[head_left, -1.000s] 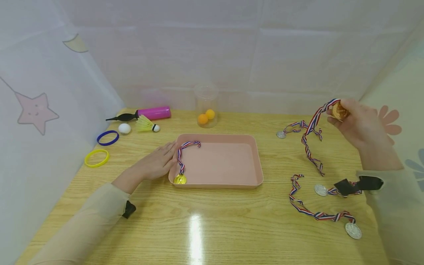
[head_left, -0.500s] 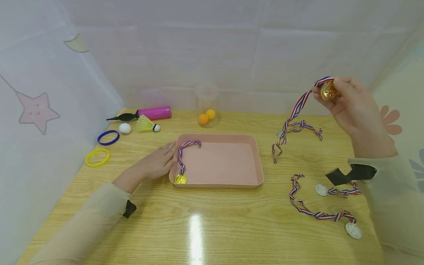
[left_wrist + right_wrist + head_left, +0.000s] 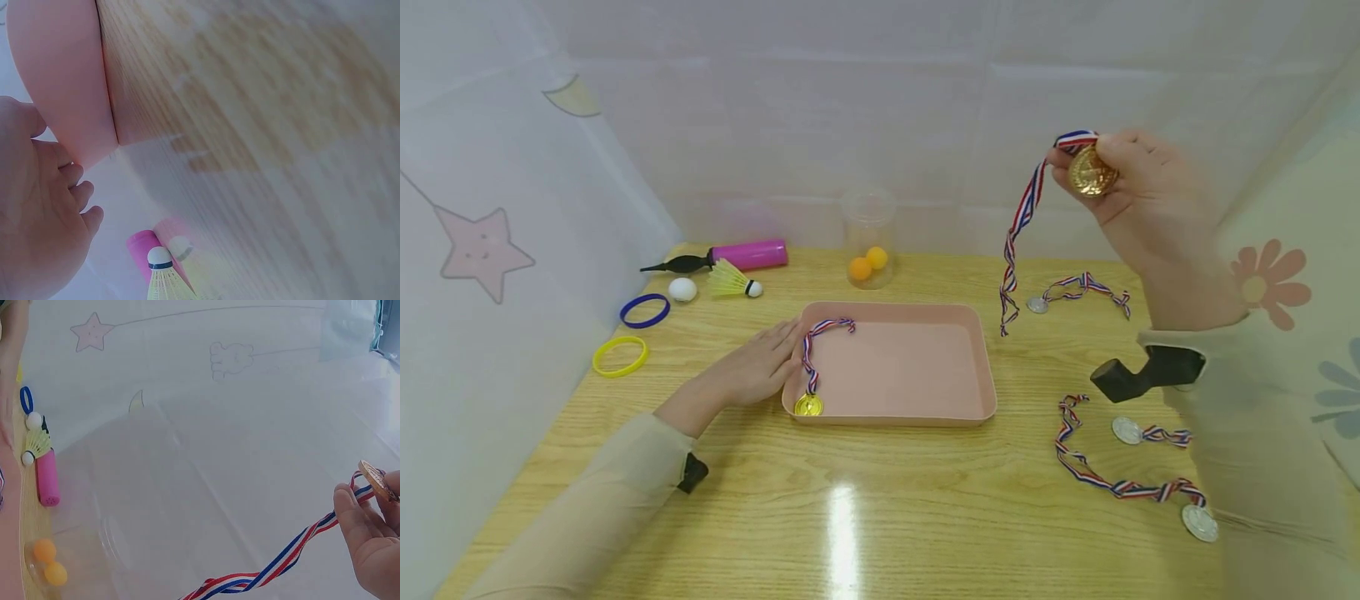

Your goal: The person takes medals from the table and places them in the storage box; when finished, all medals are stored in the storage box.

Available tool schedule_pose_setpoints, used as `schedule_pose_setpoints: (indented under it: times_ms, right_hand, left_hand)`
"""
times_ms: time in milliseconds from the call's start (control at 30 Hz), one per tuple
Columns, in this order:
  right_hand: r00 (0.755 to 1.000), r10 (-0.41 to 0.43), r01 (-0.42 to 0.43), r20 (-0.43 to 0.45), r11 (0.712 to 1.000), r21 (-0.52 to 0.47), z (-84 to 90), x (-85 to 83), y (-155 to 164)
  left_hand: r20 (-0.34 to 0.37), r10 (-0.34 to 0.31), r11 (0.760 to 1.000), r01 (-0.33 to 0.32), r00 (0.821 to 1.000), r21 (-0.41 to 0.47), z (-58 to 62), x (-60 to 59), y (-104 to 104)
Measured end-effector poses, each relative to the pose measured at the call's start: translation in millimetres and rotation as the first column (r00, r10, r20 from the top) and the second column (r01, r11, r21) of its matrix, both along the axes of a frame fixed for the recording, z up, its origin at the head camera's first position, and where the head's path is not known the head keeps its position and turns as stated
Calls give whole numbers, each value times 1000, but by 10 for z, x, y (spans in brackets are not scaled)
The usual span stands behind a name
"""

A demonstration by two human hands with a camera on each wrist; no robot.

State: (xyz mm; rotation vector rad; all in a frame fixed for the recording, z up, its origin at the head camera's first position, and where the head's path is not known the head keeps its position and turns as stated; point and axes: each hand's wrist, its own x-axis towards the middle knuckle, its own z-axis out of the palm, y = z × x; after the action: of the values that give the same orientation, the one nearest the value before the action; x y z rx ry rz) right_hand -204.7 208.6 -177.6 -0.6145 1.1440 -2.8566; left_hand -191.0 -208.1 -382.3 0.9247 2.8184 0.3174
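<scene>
High over the back right of the table, my right hand point(image 3: 1138, 183) pinches a gold medal point(image 3: 1092, 172) by its disc. Its twisted red, white and blue ribbon point(image 3: 1022, 217) hangs down to the left of the hand; the right wrist view shows the ribbon point(image 3: 294, 553) trailing from the fingers. My left hand point(image 3: 756, 367) rests with extended fingers against the left wall of a pink tray point(image 3: 898, 421). From the left wrist, the hand point(image 3: 37, 206) lies at the tray's rim. Inside the tray, along its left side, lies another gold medal point(image 3: 808, 406) with its ribbon.
Silver medals point(image 3: 1126, 430) with ribbons lie on the right of the table. Behind the tray stands a clear jar point(image 3: 868, 217) with two orange balls point(image 3: 860, 268). A pink pump point(image 3: 748, 255), shuttlecock point(image 3: 733, 282), white ball point(image 3: 682, 290), blue band point(image 3: 644, 311) and yellow band point(image 3: 620, 357) lie back left.
My right hand has risen and moved left with the gold medal, its ribbon swinging along and now hanging left of the silver medal at the back. The left hand stays at the tray.
</scene>
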Motion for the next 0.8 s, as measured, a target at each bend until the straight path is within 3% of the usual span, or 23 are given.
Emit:
schedule_pose_setpoints:
  times_ms: [333,800]
  right_hand:
    - [993,100,-83,-64,971,223,-126,11,-540]
    - [975,214,-221,65,876,429,-560,-108,-1292]
  left_hand:
    - [3,4,1000,-4,1000,-5,-5,-4,10]
    - [-3,-6,1000,6,1000,-21,-43,-32,4]
